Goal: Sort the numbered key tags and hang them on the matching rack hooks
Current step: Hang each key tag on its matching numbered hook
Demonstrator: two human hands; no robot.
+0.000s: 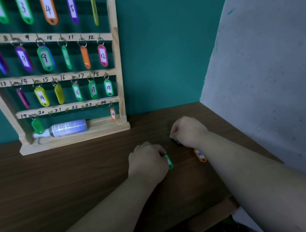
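A wooden key rack [119, 67] stands against the teal wall, its hooks numbered by hand and most rows filled with coloured tags. In the bottom row a green tag [37, 126] hangs at 19 and an orange tag [113, 114] at 24; hooks 20 to 23 are bare. On the brown table, my left hand [147, 162] pinches the ring of a green tag [169, 161]. My right hand [187, 131] is curled over a black tag [177, 142], fingers closed on it. An orange tag [200, 155] marked 21 lies flat beside my right wrist.
A clear tube with a white cap [66, 128] lies on the rack's base ledge. A grey wall [264, 69] closes the table's right side. The table's front edge [212, 214] runs at the lower right, with dark things below it.
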